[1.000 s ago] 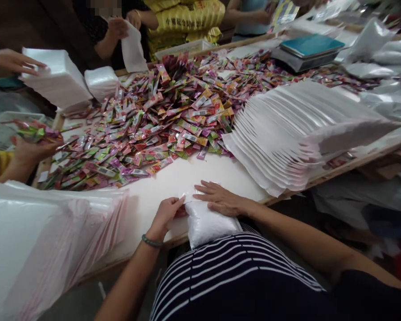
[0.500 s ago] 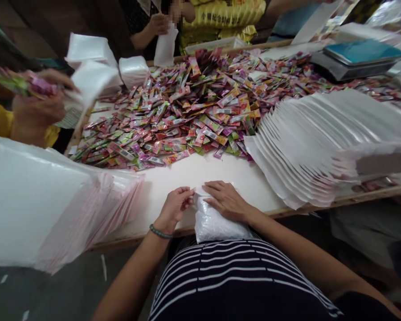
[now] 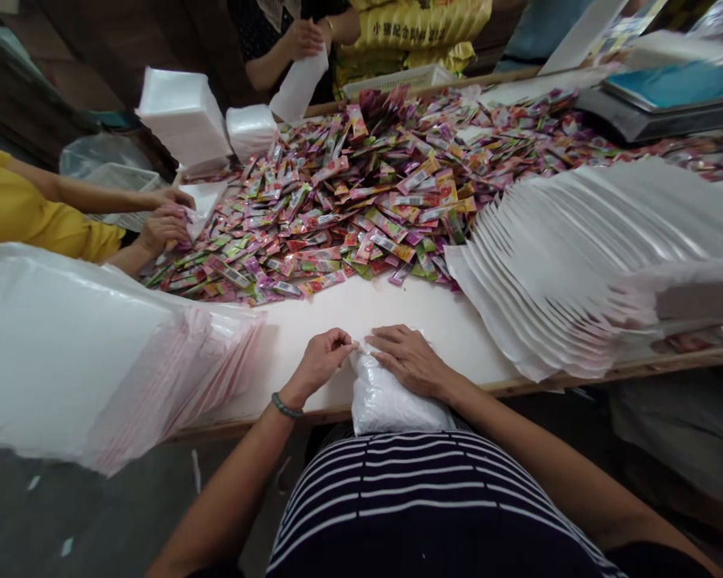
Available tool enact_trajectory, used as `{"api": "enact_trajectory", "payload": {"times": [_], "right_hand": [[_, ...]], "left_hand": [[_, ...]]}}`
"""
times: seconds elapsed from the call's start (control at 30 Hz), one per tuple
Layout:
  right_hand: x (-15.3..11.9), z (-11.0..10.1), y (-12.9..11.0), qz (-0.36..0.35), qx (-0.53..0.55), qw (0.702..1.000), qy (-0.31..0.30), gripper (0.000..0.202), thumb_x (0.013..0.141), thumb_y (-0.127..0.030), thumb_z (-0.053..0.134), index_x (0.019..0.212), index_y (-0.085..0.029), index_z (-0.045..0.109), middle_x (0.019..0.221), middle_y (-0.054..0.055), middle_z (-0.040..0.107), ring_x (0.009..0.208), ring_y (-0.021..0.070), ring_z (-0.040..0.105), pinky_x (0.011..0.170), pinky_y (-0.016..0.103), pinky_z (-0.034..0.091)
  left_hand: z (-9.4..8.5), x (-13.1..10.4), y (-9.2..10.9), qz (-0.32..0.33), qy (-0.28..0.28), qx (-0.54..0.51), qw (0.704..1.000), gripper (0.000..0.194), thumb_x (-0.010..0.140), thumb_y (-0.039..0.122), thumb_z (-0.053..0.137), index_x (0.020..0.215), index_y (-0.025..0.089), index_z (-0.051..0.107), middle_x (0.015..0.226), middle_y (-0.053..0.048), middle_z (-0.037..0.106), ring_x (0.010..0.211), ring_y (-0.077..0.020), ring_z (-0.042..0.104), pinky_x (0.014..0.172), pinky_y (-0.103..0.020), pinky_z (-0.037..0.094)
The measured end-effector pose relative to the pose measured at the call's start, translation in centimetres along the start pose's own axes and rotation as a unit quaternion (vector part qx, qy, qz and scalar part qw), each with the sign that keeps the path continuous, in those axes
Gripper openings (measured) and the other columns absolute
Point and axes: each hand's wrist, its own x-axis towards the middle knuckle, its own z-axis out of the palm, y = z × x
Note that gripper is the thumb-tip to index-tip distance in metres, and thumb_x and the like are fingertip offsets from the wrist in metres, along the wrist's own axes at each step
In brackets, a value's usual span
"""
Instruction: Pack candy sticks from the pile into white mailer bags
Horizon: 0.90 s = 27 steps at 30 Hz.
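A filled, shiny white plastic bag [image 3: 391, 397] lies at the table's near edge, against my striped shirt. My left hand [image 3: 325, 360] is closed in a pinch at the bag's upper left corner. What exactly sits between thumb and forefinger, the bag's edge or a thin strip, is too small to make out. Flat on the upper right of the bag rests my right hand [image 3: 408, 357], fingers stretched out and pressing on its top end. Beyond both hands spreads a big heap of small colourful packets [image 3: 349, 201], pink, green and purple.
Fanned white bags [image 3: 566, 249] cover the table's right side; another stack of white bags [image 3: 66, 337] overhangs the left edge. A blue-topped scale [image 3: 668, 96] stands far right. At left, a co-worker's hands [image 3: 165, 221] hold packets and a white bag; another person's hands [image 3: 307, 44] hold a bag opposite.
My left hand has shifted slightly up and right at the bag's corner; my right hand has stayed put. The left co-worker's hands have come down to the heap with a white bag.
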Motion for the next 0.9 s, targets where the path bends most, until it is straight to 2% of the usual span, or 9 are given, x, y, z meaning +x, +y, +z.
{"api": "enact_trajectory", "payload": {"times": [0.17, 0.27, 0.37, 0.47, 0.53, 0.63, 0.7, 0.8, 0.9], "right_hand": [[-0.1, -0.1, 0.0, 0.007, -0.002, 1.0, -0.009, 0.044, 0.101, -0.041, 0.032, 0.132, -0.023, 0.059, 0.134, 0.009, 0.058, 0.118, 0.0244, 0.05, 0.101, 0.045, 0.039], [-0.1, -0.4, -0.2, 0.013, -0.016, 0.999, -0.033, 0.046, 0.101, -0.042, 0.033, 0.133, -0.021, 0.058, 0.135, 0.009, 0.057, 0.119, 0.0254, 0.048, 0.101, 0.045, 0.039], [0.1, -0.9, -0.6, 0.011, -0.044, 0.997, -0.064, 0.047, 0.1, -0.045, 0.034, 0.141, -0.025, 0.05, 0.138, 0.01, 0.054, 0.12, 0.0271, 0.046, 0.099, 0.047, 0.038], [0.2, -1.5, -0.9, -0.008, -0.073, 0.993, -0.096, 0.047, 0.099, -0.048, 0.036, 0.141, -0.032, 0.049, 0.141, 0.011, 0.05, 0.121, 0.0293, 0.045, 0.097, 0.049, 0.038], [0.2, -1.8, -1.0, -0.023, -0.083, 0.989, -0.117, 0.044, 0.098, -0.05, 0.038, 0.136, -0.035, 0.055, 0.141, 0.011, 0.049, 0.123, 0.031, 0.044, 0.095, 0.051, 0.038], [0.1, -2.2, -0.4, -0.027, -0.057, 0.989, -0.137, 0.041, 0.097, -0.051, 0.039, 0.129, -0.035, 0.061, 0.144, 0.011, 0.047, 0.13, 0.0327, 0.04, 0.098, 0.055, 0.036], [0.3, -2.2, 0.3, -0.019, 0.0, 0.99, -0.141, 0.041, 0.1, -0.047, 0.034, 0.127, -0.035, 0.063, 0.146, 0.008, 0.046, 0.135, 0.0302, 0.037, 0.103, 0.054, 0.033], [1.3, -2.1, 1.0, 0.034, 0.068, 0.995, -0.072, 0.048, 0.103, -0.035, 0.021, 0.128, -0.03, 0.062, 0.141, 0.005, 0.053, 0.135, 0.0224, 0.04, 0.109, 0.047, 0.032], [3.0, -2.4, 0.7, 0.122, -0.012, 0.992, -0.021, 0.038, 0.1, -0.035, 0.038, 0.127, -0.021, 0.06, 0.136, 0.01, 0.057, 0.131, 0.026, 0.045, 0.107, 0.05, 0.033]], "left_hand": [[-0.6, -0.6, 0.3, -0.134, -0.067, -0.09, 0.985, 0.027, 0.058, 0.039, 0.069, 0.063, 0.016, 0.055, 0.062, 0.002, 0.05, 0.046, -0.0046, 0.033, 0.044, -0.021, 0.02], [-0.4, -0.8, -0.5, -0.169, -0.049, -0.053, 0.983, 0.021, 0.059, 0.034, 0.065, 0.057, 0.017, 0.053, 0.054, 0.002, 0.047, 0.043, -0.0061, 0.033, 0.043, -0.022, 0.019], [0.6, -0.6, -1.6, -0.175, -0.01, 0.009, 0.985, 0.019, 0.065, 0.03, 0.059, 0.052, 0.019, 0.051, 0.044, 0.004, 0.041, 0.041, -0.0086, 0.034, 0.044, -0.024, 0.021], [1.4, -0.4, -2.2, -0.15, 0.024, 0.095, 0.984, 0.018, 0.067, 0.025, 0.058, 0.051, 0.02, 0.052, 0.044, 0.003, 0.045, 0.045, -0.0118, 0.041, 0.048, -0.025, 0.027], [1.2, -0.6, -1.9, -0.128, 0.037, 0.158, 0.978, 0.016, 0.064, 0.022, 0.061, 0.049, 0.02, 0.054, 0.045, 0.001, 0.049, 0.05, -0.0148, 0.047, 0.054, -0.027, 0.032], [-0.2, -1.0, -1.1, -0.107, 0.065, 0.236, 0.964, 0.015, 0.061, 0.021, 0.063, 0.049, 0.021, 0.054, 0.052, -0.002, 0.057, 0.061, -0.0192, 0.054, 0.062, -0.029, 0.035], [-1.4, -1.1, -0.7, -0.104, 0.092, 0.266, 0.954, 0.012, 0.068, 0.026, 0.058, 0.057, 0.021, 0.056, 0.059, -0.004, 0.062, 0.062, -0.0199, 0.055, 0.062, -0.03, 0.035], [-1.8, -0.5, -0.8, -0.118, 0.074, 0.264, 0.954, 0.033, 0.082, 0.047, 0.047, 0.067, 0.02, 0.059, 0.065, -0.005, 0.066, 0.052, -0.018, 0.055, 0.056, -0.03, 0.037], [-0.8, 0.5, -1.1, -0.112, 0.029, 0.248, 0.962, 0.05, 0.072, 0.068, 0.052, 0.056, 0.02, 0.053, 0.052, -0.003, 0.058, 0.049, -0.0178, 0.052, 0.053, -0.029, 0.036]]}}
